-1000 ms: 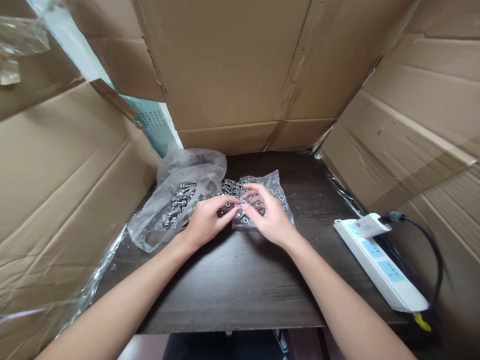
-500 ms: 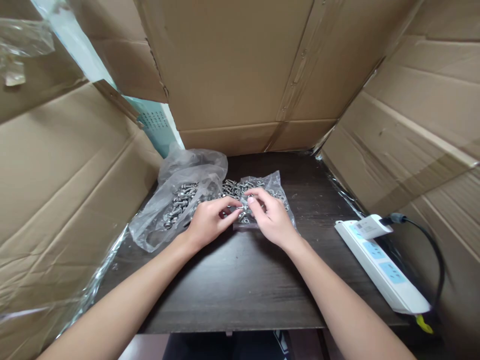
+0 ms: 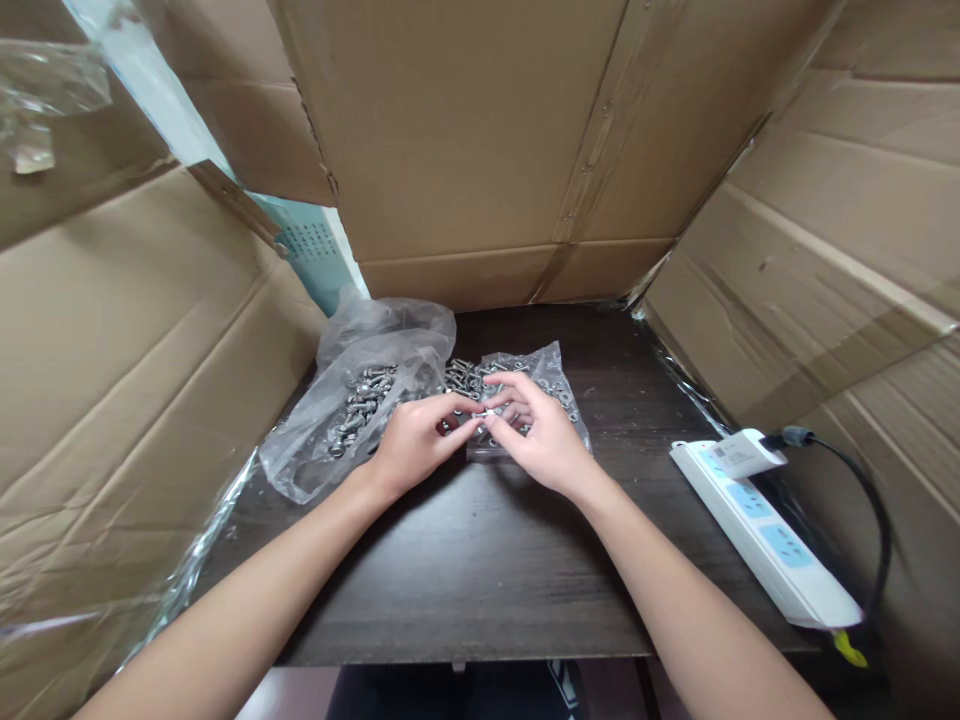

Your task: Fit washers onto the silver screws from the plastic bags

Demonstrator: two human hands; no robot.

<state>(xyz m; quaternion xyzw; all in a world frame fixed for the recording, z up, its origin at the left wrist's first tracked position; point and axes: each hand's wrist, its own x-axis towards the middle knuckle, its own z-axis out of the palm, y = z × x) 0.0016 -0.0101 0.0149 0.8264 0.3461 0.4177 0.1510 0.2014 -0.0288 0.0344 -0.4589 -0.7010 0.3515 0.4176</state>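
**We Are Holding a Small Metal Piece (image 3: 490, 411) Over a Dark Counter (image 3: 450, 580)**

We are working at a counter with a brown, wood-like surface, which is shining softly in its near part. Cardboard is enclosing it on three sides: a left panel (image 3: 135, 320), a back panel (image 3: 465, 150) and a right panel (image 3: 847, 190). In the gap at the far left, a blue-green sheet (image 3: 306, 248) with printed characters is showing.

Our left hand (image 3: 420, 432) is pinching the metal piece between thumb and index finger, in a narrow grip. Our right hand (image 3: 546, 440) is pinching it from the other side, also narrowly, while its index finger is reaching higher. The fingers are partly covering the piece, so its exact kind is escaping us.

Beyond the left hand, a cloudy plastic bag (image 3: 300, 450) is lying with many bolts (image 3: 365, 400). Beneath the right hand, a clear bag (image 3: 551, 362) is spreading, and small nuts and washers (image 3: 561, 392) are showing there. On the right, a white power strip (image 3: 776, 545) is lying aslant, and a black cable (image 3: 879, 500) is curving beside it.
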